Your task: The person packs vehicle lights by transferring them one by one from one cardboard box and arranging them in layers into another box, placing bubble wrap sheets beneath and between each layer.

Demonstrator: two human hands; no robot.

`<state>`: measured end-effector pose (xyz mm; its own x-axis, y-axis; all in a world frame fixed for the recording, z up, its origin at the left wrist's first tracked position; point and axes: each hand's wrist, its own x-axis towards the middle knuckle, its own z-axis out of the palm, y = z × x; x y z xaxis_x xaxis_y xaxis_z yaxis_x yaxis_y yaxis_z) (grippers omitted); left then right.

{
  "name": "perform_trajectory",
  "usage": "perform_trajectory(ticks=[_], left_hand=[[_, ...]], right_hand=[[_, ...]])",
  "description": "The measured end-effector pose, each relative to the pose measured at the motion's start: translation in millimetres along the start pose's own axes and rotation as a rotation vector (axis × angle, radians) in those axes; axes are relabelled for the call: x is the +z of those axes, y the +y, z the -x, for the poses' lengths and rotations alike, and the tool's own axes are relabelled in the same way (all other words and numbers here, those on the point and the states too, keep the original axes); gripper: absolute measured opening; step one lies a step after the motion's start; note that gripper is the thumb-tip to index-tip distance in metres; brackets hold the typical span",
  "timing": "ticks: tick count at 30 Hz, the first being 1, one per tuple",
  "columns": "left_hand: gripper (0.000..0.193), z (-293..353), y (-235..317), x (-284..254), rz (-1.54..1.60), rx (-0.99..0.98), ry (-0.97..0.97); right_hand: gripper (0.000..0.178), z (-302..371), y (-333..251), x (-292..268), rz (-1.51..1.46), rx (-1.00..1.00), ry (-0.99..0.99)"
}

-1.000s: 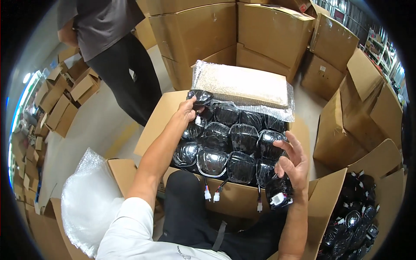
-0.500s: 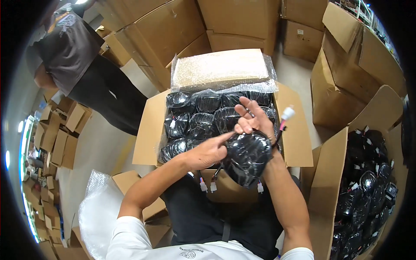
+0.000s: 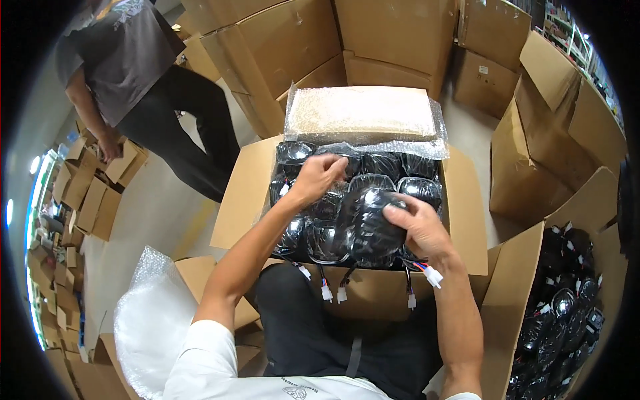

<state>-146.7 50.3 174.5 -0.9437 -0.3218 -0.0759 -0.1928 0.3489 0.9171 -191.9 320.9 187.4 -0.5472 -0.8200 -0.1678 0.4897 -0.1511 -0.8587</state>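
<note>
My right hand (image 3: 425,228) grips a rounded black unit wrapped in clear film (image 3: 375,230), thumb on its upper face. A cable with red and blue wires and a white connector (image 3: 432,275) hangs beside that wrist. The unit is slightly blurred and hovers over the near part of an open cardboard box (image 3: 467,207). Rows of similar wrapped black units (image 3: 420,190) fill this box. Over its back rows is my left hand (image 3: 321,179), fingers curled together in a pinch; whatever is between the fingertips cannot be made out. White connectors (image 3: 326,293) dangle over the box's near edge.
Bubble wrap over a pale sheet (image 3: 363,112) lies at the box's far side. At right, another open carton (image 3: 510,303) holds many wrapped units. Bubble wrap (image 3: 150,327) sits at lower left. A person (image 3: 143,87) stands at far left; large cartons (image 3: 393,40) rise behind.
The held unit has turned and shifted away from me, over the box. My left hand has left it and moved to the back rows. The person's arm at left now hangs lower.
</note>
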Motion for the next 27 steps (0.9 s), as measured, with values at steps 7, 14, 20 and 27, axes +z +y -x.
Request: perform_trajectory(ticks=[7, 14, 20, 27], left_hand=[[0.016, -114.1, -75.4, -28.8, -1.19, 0.476, 0.338], [0.015, -100.6, -113.8, -35.4, -1.366, 0.557, 0.308], [0.015, -100.3, -99.0, -20.5, -1.289, 0.741, 0.454], [0.017, -130.5, -98.6, -45.5, -1.312, 0.429, 0.164]], right_hand=[[0.04, -33.7, 15.7, 0.8, -0.222, -0.123, 0.113], [0.029, -106.1, 14.9, 3.3, -0.198, -0.108, 0.157], [0.024, -197.5, 28.0, -3.8, -0.366, -0.277, 0.333], [0.016, -219.8, 44.7, 3.6, -0.511, -0.265, 0.383]])
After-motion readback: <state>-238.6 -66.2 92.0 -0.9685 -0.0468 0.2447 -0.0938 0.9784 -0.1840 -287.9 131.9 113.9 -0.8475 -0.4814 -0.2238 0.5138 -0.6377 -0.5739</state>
